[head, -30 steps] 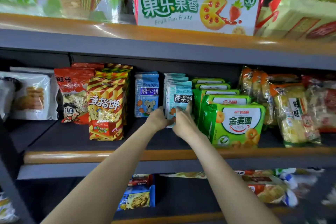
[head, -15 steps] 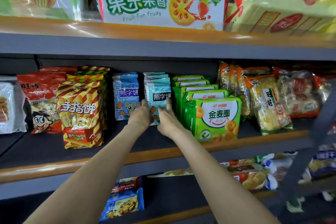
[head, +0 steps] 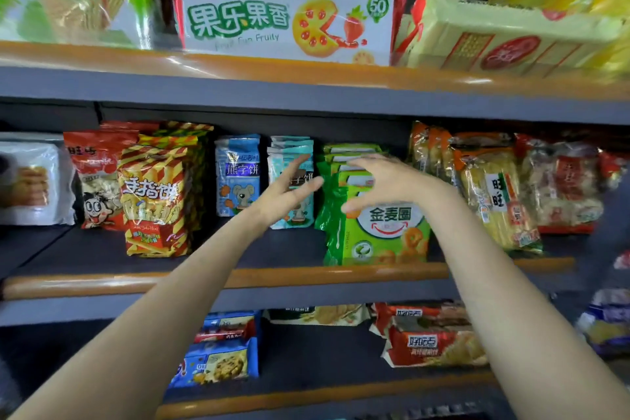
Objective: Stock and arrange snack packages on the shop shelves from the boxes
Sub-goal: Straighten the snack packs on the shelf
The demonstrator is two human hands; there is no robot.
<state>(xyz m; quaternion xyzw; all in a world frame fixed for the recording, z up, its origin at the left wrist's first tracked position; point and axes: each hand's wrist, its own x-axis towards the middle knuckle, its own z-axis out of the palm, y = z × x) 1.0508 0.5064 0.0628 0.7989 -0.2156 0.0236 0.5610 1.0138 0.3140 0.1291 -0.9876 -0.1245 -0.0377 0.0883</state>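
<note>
Both hands are spread and hold nothing: the left hand [head: 289, 193] hovers, fingers straight, in front of the pale blue packets [head: 292, 181], and the right hand [head: 381, 181] arches over the row of green packets [head: 378, 228] on the middle shelf [head: 238, 278]. Motion blur makes it hard to say whether either hand touches a packet. The green row stands right at the shelf's front lip, so a careless push could tip the front packet off; the upright blue packets look light and could topple backward if brushed.
</note>
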